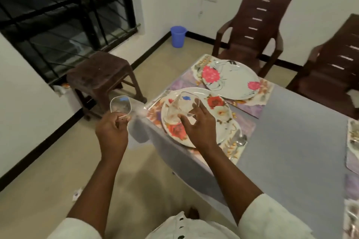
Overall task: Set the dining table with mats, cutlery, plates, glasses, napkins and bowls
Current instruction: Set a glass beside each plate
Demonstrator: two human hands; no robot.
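Observation:
My left hand (pixel 112 132) pinches the rim of a clear glass bowl (pixel 120 104) with a blue sticker, held in the air beside the table's corner. My right hand (pixel 198 122) grips a second clear bowl (pixel 182 107), tilted over the near floral plate (pixel 219 110). That plate lies on a floral mat (pixel 244 124) with a spoon (pixel 240 139) at its right. A second plate (pixel 233 79) with pink flowers sits on the far mat (pixel 266 91).
The table (pixel 291 141) has a grey-blue cloth. More mats show at the right edge (pixel 352 153). Two brown plastic chairs (pixel 254 31) stand at the far side, a brown stool (pixel 101 75) stands to the left, and a blue bucket (pixel 177 36) stands in the corner.

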